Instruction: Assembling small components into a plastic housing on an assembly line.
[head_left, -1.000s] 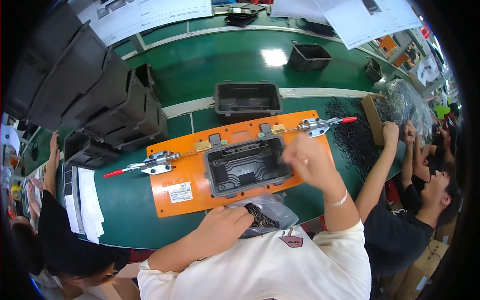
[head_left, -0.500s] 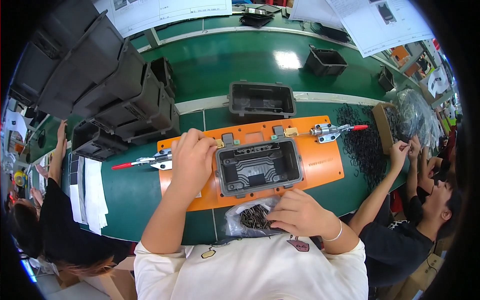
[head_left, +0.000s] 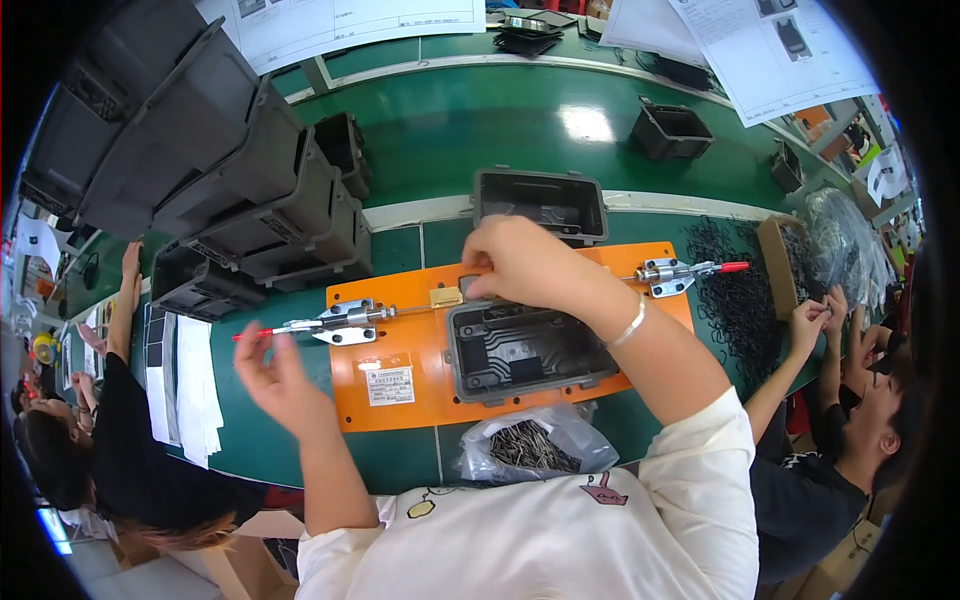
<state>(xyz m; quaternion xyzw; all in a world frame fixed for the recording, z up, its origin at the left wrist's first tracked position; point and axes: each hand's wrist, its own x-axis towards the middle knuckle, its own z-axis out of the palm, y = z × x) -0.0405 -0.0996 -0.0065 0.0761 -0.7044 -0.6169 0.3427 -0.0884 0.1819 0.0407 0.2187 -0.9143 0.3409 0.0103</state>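
Observation:
An orange fixture board [head_left: 420, 345] carries a dark grey plastic box [head_left: 530, 350], its open side up. My right hand [head_left: 520, 262] reaches across the box to its far left corner, by a small grey latch piece. Its fingertips are pinched together there, and what they hold, if anything, is too small to make out. Beside the red handle of the left toggle clamp [head_left: 350, 318] is my left hand [head_left: 285, 385], its fingers loosely curled and apart. A brass block [head_left: 445, 297] sits at the end of that clamp's rod. In front of the box lies a plastic bag of metal pins [head_left: 530, 447].
Stacked grey boxes [head_left: 270, 215] stand at the left, near white papers [head_left: 190, 390]. Another grey box [head_left: 540, 200] is behind the fixture. At the right are the second toggle clamp [head_left: 670, 275], loose black parts [head_left: 735, 290] and a carton [head_left: 780, 260]. Co-workers sit on both sides.
My right hand has left the bag of pins and moved up to the box's far left corner. My left hand has gone from that corner down and left to the clamp's red handle.

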